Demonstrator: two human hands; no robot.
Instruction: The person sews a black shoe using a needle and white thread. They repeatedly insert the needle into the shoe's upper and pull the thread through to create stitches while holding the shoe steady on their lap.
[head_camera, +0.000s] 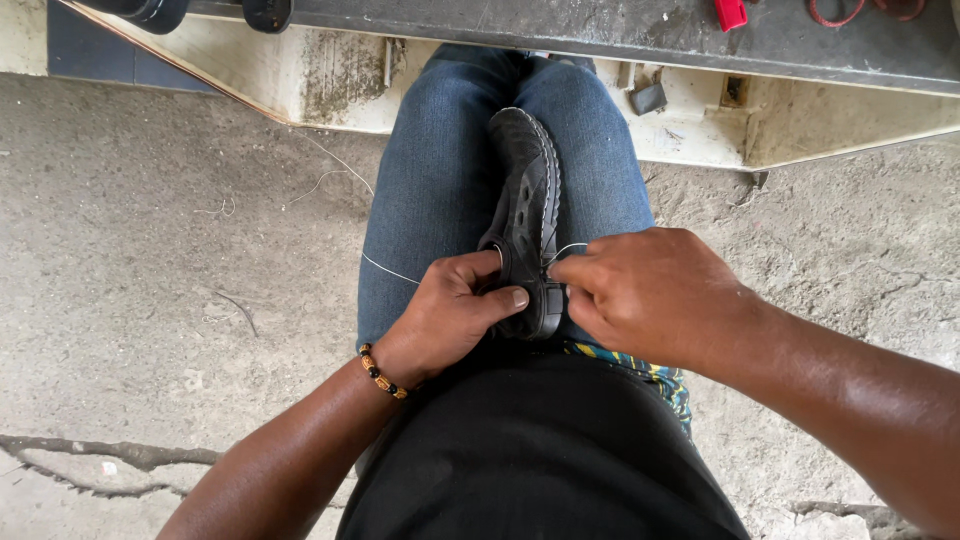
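A black shoe (527, 190) with cut-out holes lies lengthwise between my knees on my blue jeans, sole edge turned to the right. My left hand (450, 315), with a bead bracelet at the wrist, grips the shoe's near end, thumb across it. My right hand (645, 295) pinches at the sole edge of that same end, where a thin white thread (565, 248) comes out. Another stretch of the thread (390, 270) runs left across my thigh. Whatever the right fingertips pinch is too small to make out.
Rough concrete floor (170, 260) lies on both sides of my legs, with a crack at the lower left. A worn pale base and grey bench edge (620, 35) cross the top. A red object (730, 12) and a red cord sit on it.
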